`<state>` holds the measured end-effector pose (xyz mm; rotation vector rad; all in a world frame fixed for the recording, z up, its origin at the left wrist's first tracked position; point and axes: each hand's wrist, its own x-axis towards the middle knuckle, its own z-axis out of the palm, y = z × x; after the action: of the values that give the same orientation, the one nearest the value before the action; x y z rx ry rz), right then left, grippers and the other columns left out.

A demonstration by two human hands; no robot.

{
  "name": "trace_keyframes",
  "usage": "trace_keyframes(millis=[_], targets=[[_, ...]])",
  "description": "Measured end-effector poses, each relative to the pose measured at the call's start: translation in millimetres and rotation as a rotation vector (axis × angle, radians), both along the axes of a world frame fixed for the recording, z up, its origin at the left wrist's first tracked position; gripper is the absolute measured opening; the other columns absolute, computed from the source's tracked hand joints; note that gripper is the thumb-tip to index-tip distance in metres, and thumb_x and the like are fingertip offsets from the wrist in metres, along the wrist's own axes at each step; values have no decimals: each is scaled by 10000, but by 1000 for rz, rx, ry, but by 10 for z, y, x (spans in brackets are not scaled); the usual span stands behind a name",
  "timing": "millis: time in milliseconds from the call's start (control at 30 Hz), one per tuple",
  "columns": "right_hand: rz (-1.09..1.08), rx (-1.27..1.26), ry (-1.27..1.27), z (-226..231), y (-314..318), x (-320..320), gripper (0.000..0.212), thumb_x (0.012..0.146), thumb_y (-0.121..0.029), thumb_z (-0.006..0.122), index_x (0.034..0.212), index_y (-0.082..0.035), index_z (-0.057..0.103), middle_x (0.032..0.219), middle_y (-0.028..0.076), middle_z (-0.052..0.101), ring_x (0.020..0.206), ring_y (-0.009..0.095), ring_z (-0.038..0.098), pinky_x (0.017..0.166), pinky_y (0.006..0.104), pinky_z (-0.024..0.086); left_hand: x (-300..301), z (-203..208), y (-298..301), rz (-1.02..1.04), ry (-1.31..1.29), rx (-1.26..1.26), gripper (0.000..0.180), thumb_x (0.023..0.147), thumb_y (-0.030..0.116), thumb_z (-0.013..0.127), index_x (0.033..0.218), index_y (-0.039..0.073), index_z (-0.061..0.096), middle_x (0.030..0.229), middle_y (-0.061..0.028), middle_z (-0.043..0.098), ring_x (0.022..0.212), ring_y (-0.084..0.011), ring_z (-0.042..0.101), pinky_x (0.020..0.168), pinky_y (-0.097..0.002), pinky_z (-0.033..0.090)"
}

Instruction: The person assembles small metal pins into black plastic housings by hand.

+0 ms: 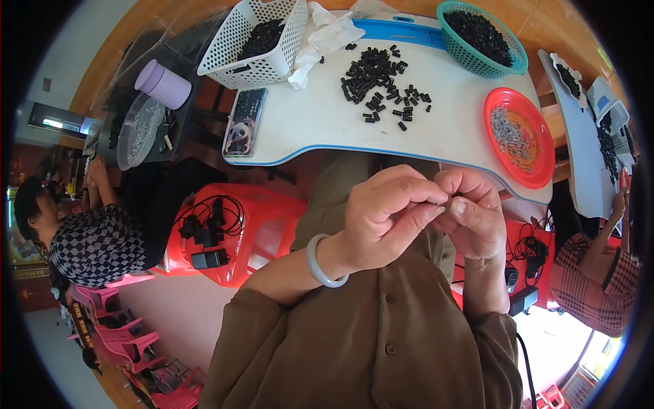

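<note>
My left hand [392, 217], with a pale bangle [320, 262] at its wrist, meets my right hand [475, 215] in front of my chest. Both pinch at the same spot, thumbs against fingertips. Whatever lies between them is too small and too covered to name. Beyond my hands, a loose pile of small black cylindrical parts [371, 75] is spread over the white table [306, 126]. Toward the table's right side, a red plate [541, 146] bears a heap of tiny silvery pieces [509, 133].
A white perforated basket [225, 71] and a green basket [470, 58], both with black parts, stand at the back. A phone [244, 126] lies at the table's left edge. Red stools [266, 225] with cables flank me. Two other people work at side tables, left and right.
</note>
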<state>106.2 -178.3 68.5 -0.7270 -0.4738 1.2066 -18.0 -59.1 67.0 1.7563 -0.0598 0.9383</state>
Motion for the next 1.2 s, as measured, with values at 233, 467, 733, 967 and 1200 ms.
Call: trace_keyframes(millis=[233,467,733,967,1200], targets=[[93,22,172,-69,-6,-87,157,827,-104,678,904,2,593,759,20,572,543,59,409,477,207,305,-61,-59,-68,16,-44,-17,144,826,-34,633,969,-20,636,855,-92,628,685,-124,560,591,-216,425],[-99,23,-117,9,-9,-155,99,825,-52,651,878,3,587,768,14,569,576,54,426,511,199,332,-252,-98,-113,25,97,-196,498,786,-63,690,1223,-14,457,910,-85,629,718,-66,548,601,-183,422],[-215,-6,-770,357,-2,-161,73,743,53,635,800,15,609,688,-16,506,591,48,417,537,216,334,-349,-9,-61,14,124,-174,318,724,-71,746,992,-13,587,878,-76,631,673,-64,555,537,-191,413],[-280,61,-1260,449,106,-163,176,625,78,637,779,-7,630,605,11,504,531,127,438,486,261,343,-354,-10,20,28,112,-119,265,704,-71,754,928,-17,623,861,-87,636,642,-75,550,518,-197,400],[-226,60,-1292,413,144,-183,170,626,65,640,782,-4,642,615,28,551,550,140,486,490,260,364,-344,-44,25,44,141,-265,197,697,-13,766,845,17,640,749,-57,634,599,-110,586,505,-224,437]])
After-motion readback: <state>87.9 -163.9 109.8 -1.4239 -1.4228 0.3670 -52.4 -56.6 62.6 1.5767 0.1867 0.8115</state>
